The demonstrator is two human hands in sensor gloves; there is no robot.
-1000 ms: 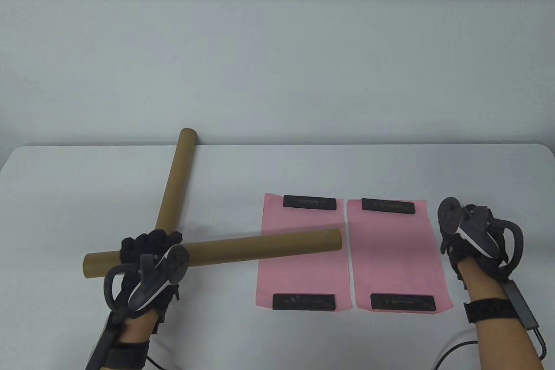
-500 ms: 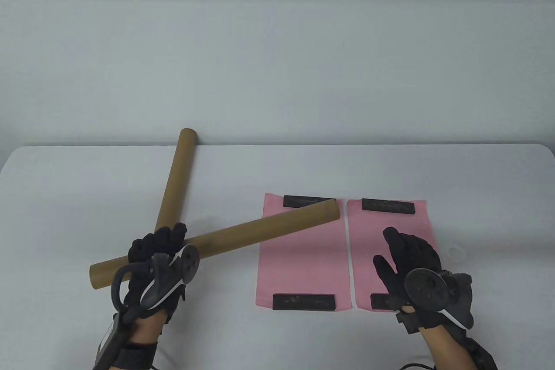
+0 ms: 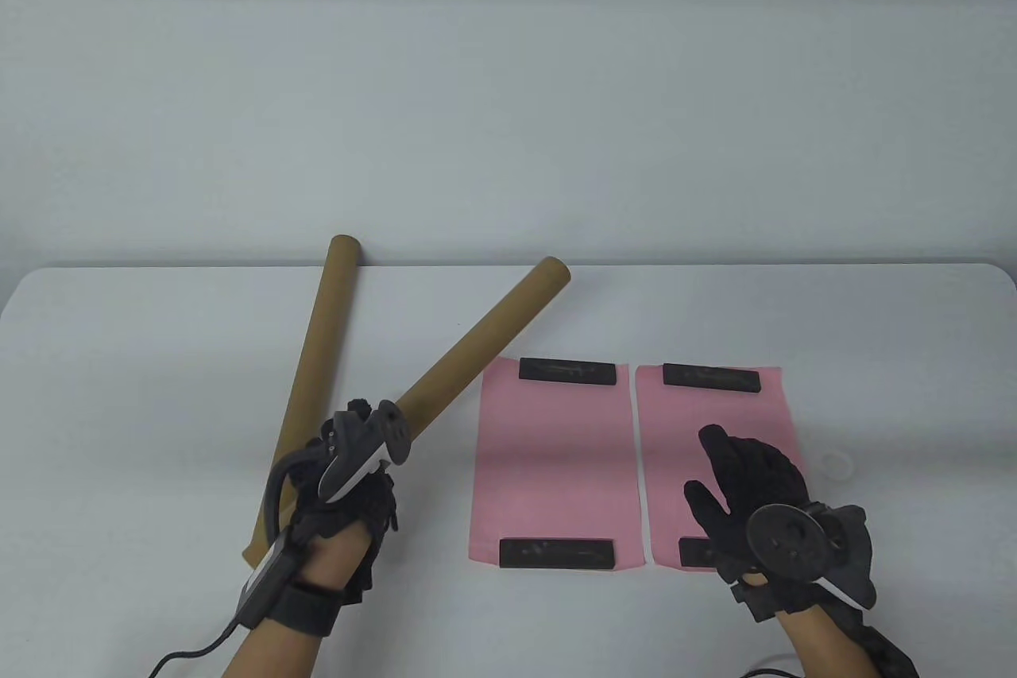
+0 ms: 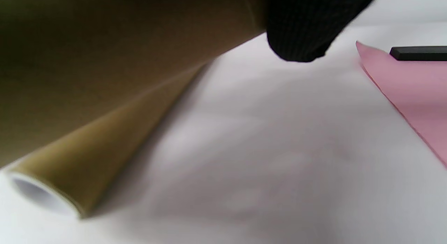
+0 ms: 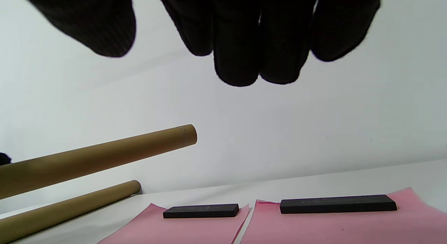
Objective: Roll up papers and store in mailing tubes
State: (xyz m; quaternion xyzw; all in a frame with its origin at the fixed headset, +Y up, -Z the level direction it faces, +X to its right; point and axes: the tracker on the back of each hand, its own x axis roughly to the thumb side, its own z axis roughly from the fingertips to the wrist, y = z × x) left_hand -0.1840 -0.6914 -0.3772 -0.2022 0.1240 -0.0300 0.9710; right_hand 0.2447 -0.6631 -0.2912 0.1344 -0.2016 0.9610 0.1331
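Left hand (image 3: 349, 471) gripping plain, unlabelled tube (image 3: 485, 328)

Matt, seemingly cardboard tubes (image 3: 485, 330); pink paper (image 3: 556, 463)

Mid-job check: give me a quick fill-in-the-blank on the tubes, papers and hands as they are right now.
1. The left hand grips one cardboard tube, while the other tube lies on the ____.
2. The number of pink papers lying flat is ____.
3. Each paper is held down by ____ black bars.
4. The right hand hovers over the right paper with ____ in its fingers.

Missing words: table; two; two; nothing
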